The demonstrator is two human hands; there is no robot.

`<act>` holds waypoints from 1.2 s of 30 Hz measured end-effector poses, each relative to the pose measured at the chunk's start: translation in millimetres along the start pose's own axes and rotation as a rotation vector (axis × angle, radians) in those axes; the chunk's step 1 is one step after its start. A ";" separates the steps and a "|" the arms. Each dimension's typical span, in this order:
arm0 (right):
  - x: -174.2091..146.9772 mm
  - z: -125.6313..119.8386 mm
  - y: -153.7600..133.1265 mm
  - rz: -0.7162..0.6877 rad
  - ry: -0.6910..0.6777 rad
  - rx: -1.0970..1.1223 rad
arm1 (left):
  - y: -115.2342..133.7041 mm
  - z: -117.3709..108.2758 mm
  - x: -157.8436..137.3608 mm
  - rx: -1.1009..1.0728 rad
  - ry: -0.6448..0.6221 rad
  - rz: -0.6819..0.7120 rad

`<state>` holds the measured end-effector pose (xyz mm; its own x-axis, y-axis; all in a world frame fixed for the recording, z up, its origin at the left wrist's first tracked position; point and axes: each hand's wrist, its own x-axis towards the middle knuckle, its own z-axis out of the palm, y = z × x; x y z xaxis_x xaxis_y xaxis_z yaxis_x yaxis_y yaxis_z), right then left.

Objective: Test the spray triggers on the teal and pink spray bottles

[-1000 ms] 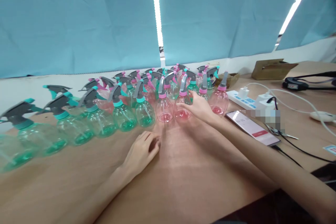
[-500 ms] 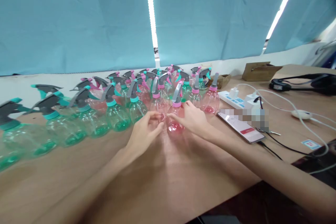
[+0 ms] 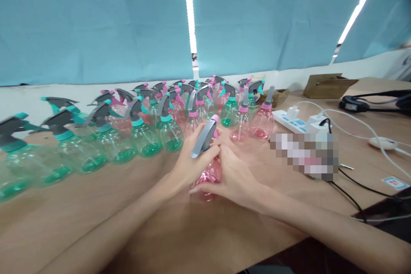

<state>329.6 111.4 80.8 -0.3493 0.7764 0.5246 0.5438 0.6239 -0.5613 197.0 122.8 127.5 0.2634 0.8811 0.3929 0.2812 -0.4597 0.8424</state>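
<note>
Between my hands, a clear pink spray bottle (image 3: 209, 174) with a grey and pink trigger head is held up close to me, tilted slightly. My left hand (image 3: 194, 147) is wrapped round its neck, just under the spray head. Around the bottle's body my right hand (image 3: 236, 177) is closed, its thumb across the near side low down. Behind them stand more pink spray bottles (image 3: 240, 126), and a row of green spray bottles (image 3: 146, 139) runs off to the left.
On the right lie a white power strip (image 3: 287, 120) with plugs and cables, a blurred-out patch, and a white oval device (image 3: 382, 143). Farther back are an opened cardboard box (image 3: 327, 86) and a black headset (image 3: 353, 103). A blue curtain (image 3: 128, 21) hangs behind the table.
Both hands have closed on the pink spray bottle and brought it nearer to me, out of the group. Half a second ago it stood upright with my right hand at its side.
</note>
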 end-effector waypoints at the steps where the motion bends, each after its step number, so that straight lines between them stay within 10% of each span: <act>1: 1.6 -2.9 2.5 -0.026 -0.056 0.029 | -0.5 -1.2 -0.2 -0.042 -0.006 0.002; 6: 6.8 -26.3 41.1 -0.069 -0.417 0.102 | -3.3 -9.1 -2.6 -0.083 0.005 0.023; 13: 3.4 -13.3 106.3 -0.068 -0.245 -0.121 | -2.2 -11.1 -6.6 -0.051 0.013 0.007; 36: 12.7 14.6 110.9 -0.069 -0.379 -0.105 | 10.1 -14.1 -4.8 -0.040 -0.043 0.004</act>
<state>374.3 191.8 15.9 -0.6336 0.7234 0.2743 0.5774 0.6782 -0.4546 185.5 115.5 139.3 0.3036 0.8734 0.3808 0.2428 -0.4574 0.8554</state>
